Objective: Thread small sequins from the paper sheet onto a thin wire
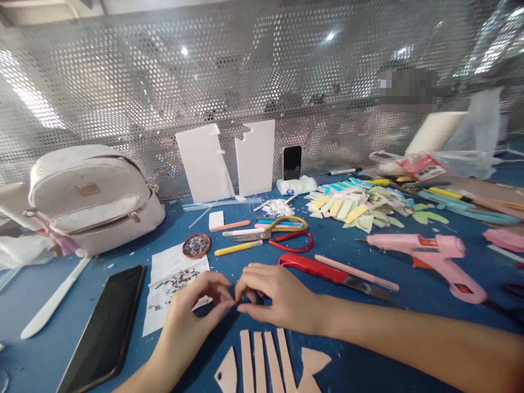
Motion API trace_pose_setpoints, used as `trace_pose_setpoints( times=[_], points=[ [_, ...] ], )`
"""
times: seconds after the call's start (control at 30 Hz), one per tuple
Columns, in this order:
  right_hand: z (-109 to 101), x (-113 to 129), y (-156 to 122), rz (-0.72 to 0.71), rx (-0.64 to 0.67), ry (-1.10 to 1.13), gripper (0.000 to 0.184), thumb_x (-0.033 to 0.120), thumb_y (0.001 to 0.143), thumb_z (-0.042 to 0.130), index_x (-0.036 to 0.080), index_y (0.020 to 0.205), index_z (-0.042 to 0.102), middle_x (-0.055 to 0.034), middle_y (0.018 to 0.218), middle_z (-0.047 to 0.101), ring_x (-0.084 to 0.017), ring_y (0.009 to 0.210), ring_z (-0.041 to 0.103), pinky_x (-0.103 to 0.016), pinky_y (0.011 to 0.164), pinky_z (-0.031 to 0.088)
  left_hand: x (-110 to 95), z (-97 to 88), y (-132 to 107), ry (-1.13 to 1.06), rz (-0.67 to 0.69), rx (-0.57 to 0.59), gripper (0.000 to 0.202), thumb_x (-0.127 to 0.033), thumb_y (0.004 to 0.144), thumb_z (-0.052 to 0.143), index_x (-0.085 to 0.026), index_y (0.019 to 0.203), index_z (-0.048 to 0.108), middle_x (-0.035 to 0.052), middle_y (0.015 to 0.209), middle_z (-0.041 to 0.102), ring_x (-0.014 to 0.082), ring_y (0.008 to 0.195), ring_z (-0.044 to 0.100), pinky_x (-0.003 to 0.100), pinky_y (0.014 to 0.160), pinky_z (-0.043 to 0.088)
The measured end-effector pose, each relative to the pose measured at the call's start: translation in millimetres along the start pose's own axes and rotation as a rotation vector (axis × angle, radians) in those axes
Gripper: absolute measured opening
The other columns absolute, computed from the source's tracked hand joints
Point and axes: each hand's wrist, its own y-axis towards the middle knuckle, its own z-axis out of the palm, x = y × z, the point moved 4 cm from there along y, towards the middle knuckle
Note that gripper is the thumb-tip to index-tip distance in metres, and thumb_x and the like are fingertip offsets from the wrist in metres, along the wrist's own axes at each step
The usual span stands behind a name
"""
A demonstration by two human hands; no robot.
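Strips [264, 360] before hands [282, 297], phone [104, 327] left.

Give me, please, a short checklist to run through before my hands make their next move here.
1. Pinch: left hand and right hand meet fingertip to fingertip: ok.
2. What they pinch, too small to see: cannot tell.
3. The strips lie flat, just in front of both hands: ok.
4. The paper with sequins lies beside the left hand, in reach: ok.
5. The knife has its blade bare, close to the right forearm: not ok.
6. The glue gun on or off: cannot tell.
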Motion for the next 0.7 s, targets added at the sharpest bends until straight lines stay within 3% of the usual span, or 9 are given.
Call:
trace_pose_setpoints(
  times=[0.2,0.4,0.47,0.6,0.7],
  points=[
    [-1.7,-16.4,1.7,0.226,-0.041,0.472,0.022,0.036,0.083,0.073,0.015,0.08,0.069,0.0009,0.073,0.062,-0.009,0.063,0.052,-0.02,0.058,0.038,5.9,-3.1,1.4,-0.027,-0.037,0.002,0.017,-0.015,0.082,0.064,-0.022,0.097,0.06,-0.0035,0.075,0.068,0.0132,0.07,0.066,0.026,0.072,0.054],
    [-4.2,-20.4,4.6,0.222,-0.061,0.607,0.028,0.041,0.076,0.079,0.014,0.077,0.072,-0.0017,0.077,0.067,-0.011,0.067,0.056,-0.021,0.06,0.04,2.4,-2.4,3.6,0.005,-0.04,0.034,0.015,-0.014,0.081,0.064,-0.022,0.094,0.062,-0.0016,0.077,0.07,0.0152,0.071,0.066,0.028,0.072,0.054],
    [-3.9,-22.6,4.7,0.238,-0.065,0.617,0.028,0.041,0.077,0.079,0.014,0.078,0.073,-0.0012,0.077,0.067,-0.01,0.064,0.054,-0.021,0.058,0.04,-0.1,-3.7,4.8,0.057,-0.019,0.106,0.011,-0.014,0.081,0.066,-0.022,0.088,0.065,-0.0012,0.076,0.071,0.0156,0.07,0.065,0.027,0.07,0.052],
    [-2.7,-27.1,4.6,0.281,-0.083,0.64,0.029,0.044,0.076,0.079,0.015,0.079,0.074,-0.001,0.076,0.068,-0.008,0.057,0.051,-0.02,0.053,0.038,-2.4,-6.7,5.5,0.188,0.054,0.366,0.007,-0.016,0.079,0.073,-0.023,0.078,0.071,-0.0013,0.072,0.073,0.0163,0.068,0.065,0.027,0.068,0.049],
    [-1.9,-27.8,4.6,0.295,-0.102,0.659,0.028,0.042,0.074,0.08,0.015,0.078,0.073,-0.0009,0.076,0.069,-0.009,0.06,0.054,-0.02,0.054,0.041,-3.0,-9.4,4.8,0.302,0.131,0.471,0.008,-0.019,0.076,0.077,-0.025,0.074,0.075,-0.0022,0.068,0.073,0.0162,0.061,0.064,0.029,0.069,0.046]
  ],
)
